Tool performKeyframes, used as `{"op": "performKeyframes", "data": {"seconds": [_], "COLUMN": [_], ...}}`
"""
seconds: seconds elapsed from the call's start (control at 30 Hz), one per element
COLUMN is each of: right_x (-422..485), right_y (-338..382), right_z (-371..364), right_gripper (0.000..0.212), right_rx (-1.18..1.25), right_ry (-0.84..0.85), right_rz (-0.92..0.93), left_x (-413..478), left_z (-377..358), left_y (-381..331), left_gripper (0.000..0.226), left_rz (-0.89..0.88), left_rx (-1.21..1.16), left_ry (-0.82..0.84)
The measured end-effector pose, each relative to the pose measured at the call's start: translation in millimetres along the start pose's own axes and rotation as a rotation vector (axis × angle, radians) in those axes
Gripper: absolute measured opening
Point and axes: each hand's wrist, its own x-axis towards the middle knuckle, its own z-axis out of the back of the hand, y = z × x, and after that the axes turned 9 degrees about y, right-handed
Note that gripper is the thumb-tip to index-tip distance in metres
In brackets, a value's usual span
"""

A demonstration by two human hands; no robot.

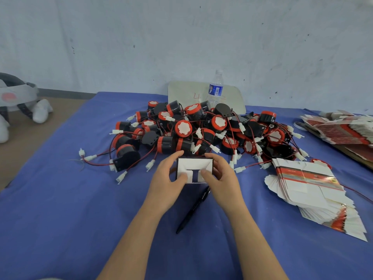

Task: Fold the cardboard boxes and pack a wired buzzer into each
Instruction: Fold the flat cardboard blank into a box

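Observation:
A small cardboard box (194, 165) is held above the blue table cloth (60, 199), its white end flaps facing me and partly folded in. My left hand (168, 178) grips its left side with the thumb on a flap. On the right side, my right hand (220, 174) grips it too, thumb pressing the other flap. Just beyond lies a heap of black and red wired buzzers (201, 130) with white plugs. A fanned stack of flat box blanks (314, 193) lies to the right.
A black pen (192, 211) lies on the cloth under my hands. A water bottle (215, 89) stands behind the heap before a white board (181, 91). More flat blanks (343, 128) lie at the far right. A plush toy (18, 102) sits at the left.

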Motion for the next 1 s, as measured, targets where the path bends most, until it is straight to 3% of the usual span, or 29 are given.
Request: {"op": "performKeyframes", "data": {"seconds": [0.1, 0.27, 0.43, 0.57, 0.77, 0.87, 1.0], "right_x": [0.9, -0.1, -4.3, -5.2, -5.8, -4.9, -3.9], "right_y": [-0.7, -2.3, 1.1, 5.5, 10.7, 7.1, 2.1], "right_z": [0.2, -7.9, -17.3, -14.5, 0.0, -3.2, -12.1], "right_gripper": [0.039, 0.042, 0.022, 0.025, 0.042, 0.042, 0.027], "right_rx": [0.001, -0.023, -0.006, 0.016, 0.055, -0.004, 0.01], "right_ry": [-0.033, -0.039, -0.141, -0.079, 0.246, 0.232, 0.13], "right_rz": [0.0, 0.015, 0.116, 0.103, 0.092, 0.114, 0.11], "left_x": [0.0, 1.3, 1.4, 1.2, 1.0, 1.0, 0.4], "left_z": [-2.3, -2.8, -2.9, -2.3, 2.5, 2.3, 1.7], "left_y": [-1.5, 2.3, 1.4, 0.5, -3.3, -4.4, -6.6], "left_gripper": [0.052, 0.04, 0.037, 0.035, 0.04, 0.04, 0.043], "left_rz": [-0.051, -0.032, -0.017, 0.011, 0.031, 0.028, 0.044], "left_rx": [0.082, -0.027, -0.07, -0.076, -0.128, -0.119, -0.187], "left_ry": [-0.018, -0.043, -0.131, -0.199, -0.257, -0.266, -0.273]}}
